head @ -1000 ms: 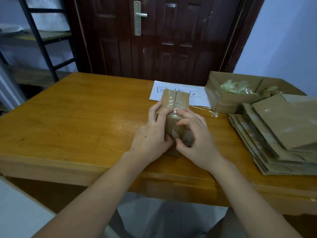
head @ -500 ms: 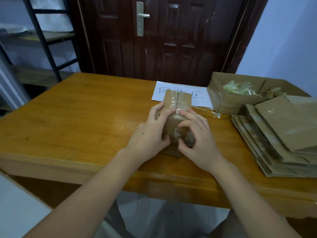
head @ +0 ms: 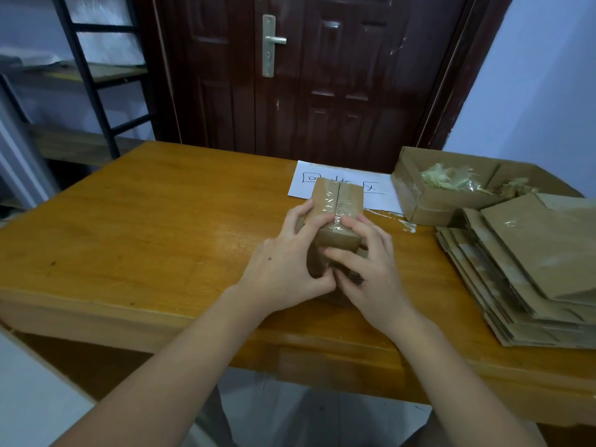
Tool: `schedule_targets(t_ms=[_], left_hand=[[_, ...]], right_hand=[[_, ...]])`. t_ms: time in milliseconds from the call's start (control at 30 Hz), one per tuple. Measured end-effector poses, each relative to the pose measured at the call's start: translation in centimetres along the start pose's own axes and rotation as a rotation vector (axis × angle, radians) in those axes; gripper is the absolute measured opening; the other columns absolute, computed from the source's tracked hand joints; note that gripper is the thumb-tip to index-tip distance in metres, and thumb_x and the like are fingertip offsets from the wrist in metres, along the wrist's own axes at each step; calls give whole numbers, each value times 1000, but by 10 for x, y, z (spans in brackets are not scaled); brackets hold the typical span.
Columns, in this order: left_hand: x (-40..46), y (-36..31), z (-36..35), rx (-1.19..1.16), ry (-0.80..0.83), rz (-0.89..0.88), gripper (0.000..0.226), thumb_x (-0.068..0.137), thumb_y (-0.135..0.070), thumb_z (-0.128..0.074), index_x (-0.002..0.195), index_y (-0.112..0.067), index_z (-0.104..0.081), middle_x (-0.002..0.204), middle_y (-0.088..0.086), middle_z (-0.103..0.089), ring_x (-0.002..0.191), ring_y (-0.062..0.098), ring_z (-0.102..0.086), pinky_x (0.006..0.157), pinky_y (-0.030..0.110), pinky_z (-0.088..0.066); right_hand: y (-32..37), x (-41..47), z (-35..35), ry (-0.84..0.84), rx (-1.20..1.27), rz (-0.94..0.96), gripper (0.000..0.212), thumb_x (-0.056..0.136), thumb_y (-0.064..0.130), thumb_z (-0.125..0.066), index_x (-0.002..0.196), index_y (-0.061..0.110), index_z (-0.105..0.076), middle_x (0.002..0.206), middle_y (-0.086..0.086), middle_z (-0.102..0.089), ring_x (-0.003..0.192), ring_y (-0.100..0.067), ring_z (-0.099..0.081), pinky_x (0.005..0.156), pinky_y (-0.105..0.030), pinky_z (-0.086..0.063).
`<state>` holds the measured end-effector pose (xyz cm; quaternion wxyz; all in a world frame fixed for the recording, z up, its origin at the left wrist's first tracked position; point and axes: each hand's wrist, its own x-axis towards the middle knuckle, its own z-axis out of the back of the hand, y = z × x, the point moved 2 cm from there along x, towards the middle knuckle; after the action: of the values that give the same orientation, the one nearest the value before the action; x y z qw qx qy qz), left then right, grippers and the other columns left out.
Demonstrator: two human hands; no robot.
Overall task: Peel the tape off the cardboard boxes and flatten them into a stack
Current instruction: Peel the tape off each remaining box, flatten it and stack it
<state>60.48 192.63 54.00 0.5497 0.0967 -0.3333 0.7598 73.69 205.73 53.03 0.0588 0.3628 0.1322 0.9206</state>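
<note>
A small brown cardboard box (head: 337, 201) sealed with clear tape stands on the wooden table (head: 145, 227), near its middle. My left hand (head: 283, 262) grips the box's left side, fingers curled over its top edge. On the near right side, my right hand (head: 367, 262) holds the box with fingertips on the top edge and the thumb pressed low on the front face. A stack of flattened boxes (head: 529, 269) lies at the right. The lower front of the box is hidden by my hands.
An open cardboard tray (head: 429, 201) holding crumpled peeled tape (head: 451, 180) sits at the back right. A white sheet with handwriting (head: 371, 191) lies behind the box. A loose tape strip (head: 403, 222) lies on the table. A dark door and a metal shelf stand beyond.
My right thumb has slid lower on the box's front face, close to my left thumb. The left hand keeps its grip. The box has stayed in place.
</note>
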Motion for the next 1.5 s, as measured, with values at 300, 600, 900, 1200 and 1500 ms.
schedule_targets(t_ms=[300, 600, 900, 1200, 1500], left_hand=[[2, 9, -1, 25, -15, -36, 94, 71, -88, -59, 150, -49, -26, 164, -15, -15, 98, 15, -68, 73, 32, -62], [9, 9, -8, -34, -107, 26, 57, 90, -80, -45, 141, -54, -36, 162, -21, -23, 98, 5, -63, 84, 35, -60], [12, 5, 6, -128, -270, -147, 35, 99, -33, -57, 128, -22, -71, 132, -1, -63, 130, 15, -51, 104, 45, -51], [18, 13, 3, -89, -239, -125, 35, 100, -33, -56, 132, -26, -68, 132, -6, -66, 132, 12, -52, 105, 39, -50], [12, 16, 8, -45, -86, -126, 53, 95, -37, -60, 147, -37, -52, 147, -20, -46, 141, -8, -27, 109, 14, -25]], right_hand=[[10, 13, 6, -144, -66, -17, 12, 91, 11, -71, 96, 18, -80, 127, -7, -65, 125, -28, -49, 102, -45, -42], [21, 37, 35, -243, -12, 129, 27, 107, 22, -49, 109, 10, -73, 105, -1, -75, 95, -12, -70, 75, -31, -59], [18, 34, 29, -166, -90, 211, 11, 96, 14, -70, 100, 11, -79, 106, -3, -73, 96, -20, -70, 68, -38, -59], [13, 27, 32, 24, -2, 202, 28, 95, 21, -60, 118, 14, -76, 126, 0, -65, 120, -16, -59, 96, -32, -54], [14, 34, 26, -114, -3, 181, 16, 92, 9, -74, 108, 11, -77, 110, -1, -72, 105, -19, -65, 86, -42, -56]])
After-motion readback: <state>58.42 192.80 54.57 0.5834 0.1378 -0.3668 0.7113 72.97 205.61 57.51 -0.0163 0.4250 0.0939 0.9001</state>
